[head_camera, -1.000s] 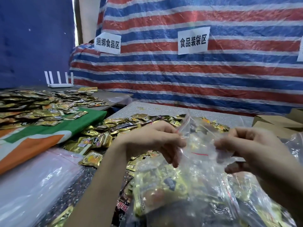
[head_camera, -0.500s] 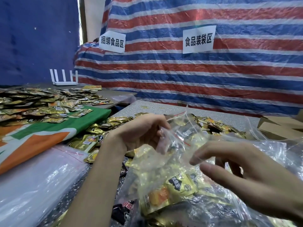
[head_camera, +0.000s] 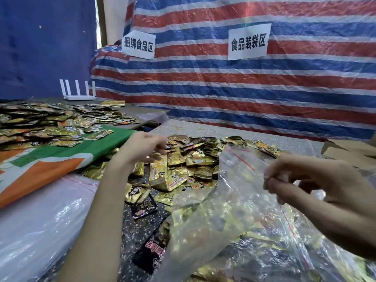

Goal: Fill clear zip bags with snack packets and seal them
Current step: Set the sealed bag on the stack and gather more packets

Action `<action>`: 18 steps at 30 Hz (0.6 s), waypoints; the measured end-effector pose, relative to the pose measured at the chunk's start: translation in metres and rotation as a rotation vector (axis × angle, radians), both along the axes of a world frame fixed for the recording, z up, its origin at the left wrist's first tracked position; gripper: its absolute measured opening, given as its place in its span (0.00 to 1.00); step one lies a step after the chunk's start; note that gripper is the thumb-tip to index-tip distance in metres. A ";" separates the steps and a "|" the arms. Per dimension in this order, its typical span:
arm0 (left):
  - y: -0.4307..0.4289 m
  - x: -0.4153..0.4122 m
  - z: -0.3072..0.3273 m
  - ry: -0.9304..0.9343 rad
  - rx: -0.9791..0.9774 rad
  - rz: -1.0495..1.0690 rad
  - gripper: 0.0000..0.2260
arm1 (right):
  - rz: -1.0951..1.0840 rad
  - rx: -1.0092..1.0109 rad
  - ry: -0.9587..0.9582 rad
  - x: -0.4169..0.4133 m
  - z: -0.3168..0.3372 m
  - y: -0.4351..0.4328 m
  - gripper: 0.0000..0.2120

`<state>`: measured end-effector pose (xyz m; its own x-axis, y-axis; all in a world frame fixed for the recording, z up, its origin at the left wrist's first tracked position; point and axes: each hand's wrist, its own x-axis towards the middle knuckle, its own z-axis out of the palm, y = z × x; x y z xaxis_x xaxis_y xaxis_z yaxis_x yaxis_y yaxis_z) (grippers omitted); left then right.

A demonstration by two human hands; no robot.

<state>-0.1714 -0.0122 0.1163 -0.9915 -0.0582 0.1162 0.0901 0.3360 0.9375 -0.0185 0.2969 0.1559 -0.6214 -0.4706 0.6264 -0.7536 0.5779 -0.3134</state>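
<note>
Speckled tabletop (head_camera: 140, 233): your right hand (head_camera: 305, 180) pinches the zip bag (head_camera: 234, 186) rim; hold it wide. Your left hand (head_camera: 140, 149), blurred, grip unclear, should scoop packets (head_camera: 179, 159).

Striped tarp (head_camera: 264, 84) w/ 2 signs (head_camera: 248, 42) behind grey table (head_camera: 264, 135), blue tarp (head_camera: 40, 47) left.

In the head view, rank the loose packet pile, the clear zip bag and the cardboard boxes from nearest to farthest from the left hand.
1. loose packet pile, beside the left hand.
2. clear zip bag, farther right.
3. cardboard boxes, far right edge.
</note>
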 end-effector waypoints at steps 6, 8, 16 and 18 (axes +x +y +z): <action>-0.006 -0.042 -0.056 -0.117 -0.428 0.296 0.06 | 0.040 0.055 0.022 -0.011 -0.012 0.003 0.08; -0.003 -0.047 -0.068 -0.143 -0.492 0.299 0.07 | 0.065 0.059 0.032 -0.014 -0.015 0.002 0.04; -0.006 -0.047 -0.101 -0.402 -0.588 0.196 0.18 | 0.072 0.094 0.054 -0.013 -0.019 0.000 0.04; -0.012 -0.048 -0.098 -0.447 -0.623 0.184 0.17 | 0.071 0.096 0.055 -0.014 -0.019 0.001 0.04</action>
<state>-0.2192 -0.0246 0.0184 -0.9327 -0.2810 -0.2260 -0.3589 0.7842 0.5062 -0.0320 0.2981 0.1373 -0.5504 -0.5714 0.6087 -0.8081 0.5478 -0.2164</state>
